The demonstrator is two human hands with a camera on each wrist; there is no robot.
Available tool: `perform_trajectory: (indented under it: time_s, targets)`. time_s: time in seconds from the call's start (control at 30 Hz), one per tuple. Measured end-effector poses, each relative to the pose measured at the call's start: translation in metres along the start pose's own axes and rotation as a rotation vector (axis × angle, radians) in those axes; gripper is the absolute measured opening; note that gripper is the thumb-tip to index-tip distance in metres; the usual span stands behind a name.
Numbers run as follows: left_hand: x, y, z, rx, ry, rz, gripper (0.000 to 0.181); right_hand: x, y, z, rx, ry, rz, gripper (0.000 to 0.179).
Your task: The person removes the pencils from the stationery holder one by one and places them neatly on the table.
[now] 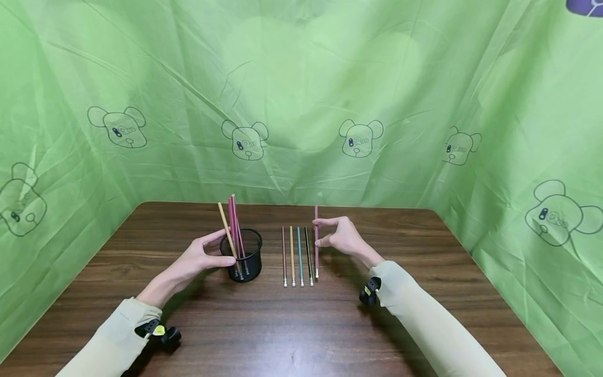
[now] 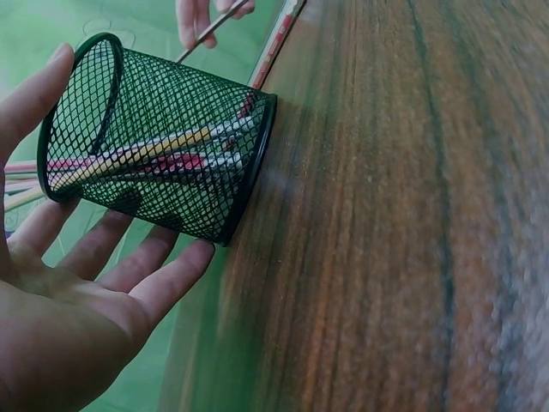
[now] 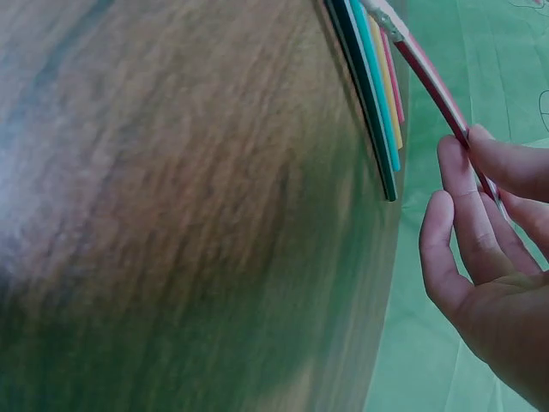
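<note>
A black mesh pencil cup [image 1: 251,264] stands upright on the left half of the table. Pink and yellow pencils [image 1: 234,220] lean in it, eraser ends down. My left hand [image 1: 200,260] holds the cup from its left side, the thumb at the near rim and the other fingers along the mesh [image 2: 171,180]. Between thumb and fingertips, my right hand [image 1: 346,236] pinches a dark pink pencil [image 1: 316,259], its eraser end toward me. Just left of that pencil lie several others in a row: a reddish one [image 1: 284,256], a yellow one [image 1: 292,256], a teal one [image 1: 300,256] and a black one [image 1: 308,256].
The dark wood table [image 1: 282,330] reaches back to a green curtain [image 1: 301,68] printed with bear outlines, which also hangs at both sides. A black wrist camera [image 1: 169,339] sits on the left wrist, and another camera [image 1: 369,292] on the right.
</note>
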State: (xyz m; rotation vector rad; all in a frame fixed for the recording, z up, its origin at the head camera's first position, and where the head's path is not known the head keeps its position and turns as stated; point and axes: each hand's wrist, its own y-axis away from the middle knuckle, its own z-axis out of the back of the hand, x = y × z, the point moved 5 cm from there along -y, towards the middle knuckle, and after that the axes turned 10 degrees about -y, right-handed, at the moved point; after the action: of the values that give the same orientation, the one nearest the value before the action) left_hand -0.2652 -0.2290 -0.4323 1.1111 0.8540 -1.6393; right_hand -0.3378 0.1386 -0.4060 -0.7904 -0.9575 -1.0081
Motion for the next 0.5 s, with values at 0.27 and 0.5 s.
perform_trajectory:
  time_s: [0.27,0.5]
  targets:
    - [0.000,-0.002,0.000,-0.001,-0.003,0.008,0.089,-0.008,0.001,0.000,0.005,0.035,-0.003,0.058]
    - [0.001,-0.001,0.001,0.002,-0.019,0.014,0.089,-0.016,-0.001,-0.001,0.009,0.052,-0.038,0.060]
